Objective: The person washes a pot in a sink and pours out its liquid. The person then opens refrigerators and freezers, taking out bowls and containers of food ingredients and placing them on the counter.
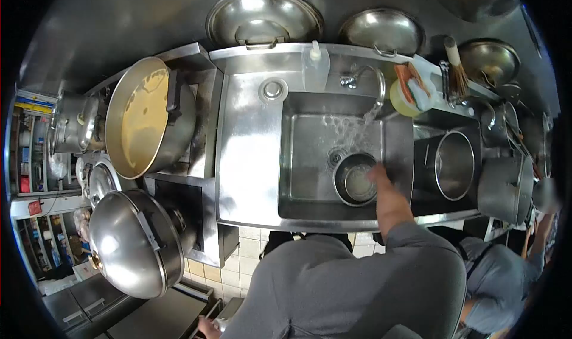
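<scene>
In the sink (pixel 390 136), a round metal bowl (pixel 357 187) stands near the drain with a little cloudy liquid in it. My right hand (pixel 378 173) grips its right-hand rim, slightly blurred. Water runs from the curved faucet (pixel 381 89) onto the sink floor behind the bowl. Low at the bottom left, my left hand (pixel 208 327) is partly cut off beside a shiny metal container (pixel 229 315); whether its fingers hold anything does not show.
A wide pot with yellowish liquid (pixel 143 118) and a large domed lidded pot (pixel 137 243) stand left. A clear pump bottle (pixel 316 68) and a yellowish tub with sponges (pixel 411 95) sit behind the sink. Right, a tall pot (pixel 454 166) fills the second basin; a co-worker (pixel 500 279) stands nearby.
</scene>
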`<state>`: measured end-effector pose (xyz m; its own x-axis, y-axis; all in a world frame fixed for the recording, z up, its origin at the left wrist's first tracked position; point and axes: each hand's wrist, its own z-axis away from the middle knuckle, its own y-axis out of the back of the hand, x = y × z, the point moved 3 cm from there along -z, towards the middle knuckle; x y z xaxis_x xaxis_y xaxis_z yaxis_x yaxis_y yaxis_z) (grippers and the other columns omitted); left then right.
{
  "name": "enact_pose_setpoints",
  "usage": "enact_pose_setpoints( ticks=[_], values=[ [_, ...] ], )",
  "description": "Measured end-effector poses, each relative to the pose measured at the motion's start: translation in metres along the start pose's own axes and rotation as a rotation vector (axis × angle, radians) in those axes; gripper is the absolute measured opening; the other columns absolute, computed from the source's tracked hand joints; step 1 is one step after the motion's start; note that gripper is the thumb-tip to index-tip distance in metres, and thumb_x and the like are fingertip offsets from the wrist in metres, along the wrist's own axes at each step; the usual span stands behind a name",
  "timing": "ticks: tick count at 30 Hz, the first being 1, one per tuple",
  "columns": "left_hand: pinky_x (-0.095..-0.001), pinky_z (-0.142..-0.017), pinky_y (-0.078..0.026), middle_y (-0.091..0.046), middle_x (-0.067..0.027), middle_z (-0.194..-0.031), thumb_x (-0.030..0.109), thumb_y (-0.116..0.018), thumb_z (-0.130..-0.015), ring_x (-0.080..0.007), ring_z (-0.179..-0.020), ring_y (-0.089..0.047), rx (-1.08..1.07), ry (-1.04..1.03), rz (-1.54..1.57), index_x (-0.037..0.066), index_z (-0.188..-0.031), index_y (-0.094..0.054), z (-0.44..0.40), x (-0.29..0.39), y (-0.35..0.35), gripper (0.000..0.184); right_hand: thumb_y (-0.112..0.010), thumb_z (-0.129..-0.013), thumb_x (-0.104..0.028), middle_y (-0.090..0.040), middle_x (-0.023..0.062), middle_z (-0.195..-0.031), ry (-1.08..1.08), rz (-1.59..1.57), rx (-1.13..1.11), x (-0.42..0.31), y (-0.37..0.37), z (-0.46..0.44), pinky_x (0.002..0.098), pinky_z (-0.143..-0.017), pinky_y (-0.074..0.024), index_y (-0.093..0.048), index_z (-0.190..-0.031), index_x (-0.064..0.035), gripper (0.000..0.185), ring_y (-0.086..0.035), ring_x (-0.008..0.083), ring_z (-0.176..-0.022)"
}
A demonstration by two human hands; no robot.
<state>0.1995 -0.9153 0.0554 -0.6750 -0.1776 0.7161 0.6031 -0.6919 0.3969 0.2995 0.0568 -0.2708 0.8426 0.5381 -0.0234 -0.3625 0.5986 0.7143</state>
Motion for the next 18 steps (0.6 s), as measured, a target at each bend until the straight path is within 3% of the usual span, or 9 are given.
enact_pose_setpoints(
  ticks=[3,7,9,11,12,13,14,17,18],
  values=[
    [-0.0351,-0.045,-0.039,-0.06,-0.0112,-0.08,0.041,-0.048,-0.103,-0.0201,-0.061,-0.054,-0.028,0.471,-0.211,0.008,-0.097,-0.051,0.015,-0.058,0.012,0.034,-0.08,-0.075,-0.028,-0.035,0.0255,-0.153,-0.394,-0.406,0.014,0.003,-0.03,0.057,0.0453,-0.116,-0.0375,-0.023,-0.154,-0.0058,0.1,-0.041,0.039,-0.14],
    [-0.0355,-0.051,-0.047,-0.065,-0.013,-0.087,0.036,-0.046,-0.104,-0.0214,-0.073,-0.065,-0.024,0.89,-0.132,0.005,-0.113,-0.057,0.009,-0.078,-0.01,0.034,-0.082,-0.073,-0.024,-0.039,0.0236,-0.151,-0.596,-0.485,-0.103,-0.011,0.022,0.098,0.0447,-0.116,-0.0384,-0.026,-0.153,-0.0056,0.099,-0.039,0.0388,-0.141],
    [-0.0351,-0.072,-0.054,-0.068,-0.0106,-0.096,0.029,-0.054,-0.102,-0.0204,-0.092,-0.067,-0.668,0.615,-0.346,0.008,-0.136,-0.052,0.003,-0.069,-0.038,0.039,-0.081,-0.073,-0.025,-0.039,0.0212,-0.151,-0.492,-0.341,0.171,-0.007,0.023,0.097,0.0463,-0.117,-0.037,-0.026,-0.153,-0.007,0.099,-0.042,0.0383,-0.14],
    [-0.0327,-0.085,-0.052,-0.07,-0.0081,-0.102,0.022,-0.063,-0.098,-0.018,-0.099,-0.065,-0.704,0.18,-1.272,0.01,-0.142,-0.05,0.14,0.009,-0.168,0.047,-0.078,-0.076,-0.022,-0.04,0.0207,-0.151,-0.554,-0.469,0.179,-0.002,-0.009,0.065,0.0462,-0.116,-0.0381,-0.028,-0.152,-0.0071,0.092,-0.043,0.0353,-0.139],
    [-0.0329,-0.087,-0.051,-0.071,-0.0077,-0.105,0.021,-0.064,-0.098,-0.0176,-0.099,-0.065,-0.82,0.004,-1.25,0.011,-0.144,-0.049,0.151,0.017,-0.208,0.05,-0.074,-0.08,-0.019,-0.041,0.0201,-0.151,-0.648,-0.6,0.187,0.002,-0.033,0.038,0.0461,-0.114,-0.0391,-0.03,-0.152,-0.0073,0.085,-0.045,0.0323,-0.139],
    [-0.0331,-0.089,-0.051,-0.072,-0.0073,-0.109,0.02,-0.066,-0.097,-0.0172,-0.1,-0.065,-0.935,-0.146,-1.248,0.011,-0.145,-0.048,0.166,0.025,-0.225,0.052,-0.07,-0.082,-0.017,-0.047,0.0205,-0.146,-0.565,-0.604,0.225,0.006,-0.075,0.006,0.046,-0.113,-0.0394,-0.035,-0.149,-0.0057,0.076,-0.049,0.0303,-0.135],
    [-0.0335,-0.09,-0.051,-0.072,-0.008,-0.11,0.02,-0.066,-0.097,-0.0167,-0.101,-0.065,-0.939,-0.131,-1.228,0.01,-0.146,-0.048,0.194,0.037,-0.248,0.052,-0.066,-0.085,-0.014,-0.053,0.0208,-0.142,-0.484,-0.604,0.268,0.015,-0.099,-0.019,0.0459,-0.112,-0.0396,-0.04,-0.147,-0.0041,0.068,-0.054,0.0283,-0.131],
    [-0.034,-0.095,-0.05,-0.072,-0.0093,-0.11,0.018,-0.066,-0.098,-0.0168,-0.103,-0.064,-1.102,-0.307,-1.2,0.009,-0.146,-0.048,0.257,0.054,-0.334,0.052,-0.061,-0.087,-0.014,-0.067,0.0242,-0.122,-0.072,-0.275,0.032,-0.069,0.0,-0.022,0.0461,-0.104,-0.0473,-0.053,-0.135,0.0007,0.051,-0.064,0.0362,-0.116],
    [-0.0333,-0.094,-0.05,-0.071,-0.0113,-0.11,0.018,-0.065,-0.099,-0.0174,-0.104,-0.065,-1.171,-0.304,-1.16,0.008,-0.145,-0.048,0.264,0.052,-0.35,0.05,-0.063,-0.088,-0.016,-0.065,0.0248,-0.125,-0.055,-0.392,0.143,-0.083,0.011,-0.036,0.0459,-0.1,-0.0503,-0.052,-0.135,0.0021,0.051,-0.063,0.0388,-0.117]
  ],
)
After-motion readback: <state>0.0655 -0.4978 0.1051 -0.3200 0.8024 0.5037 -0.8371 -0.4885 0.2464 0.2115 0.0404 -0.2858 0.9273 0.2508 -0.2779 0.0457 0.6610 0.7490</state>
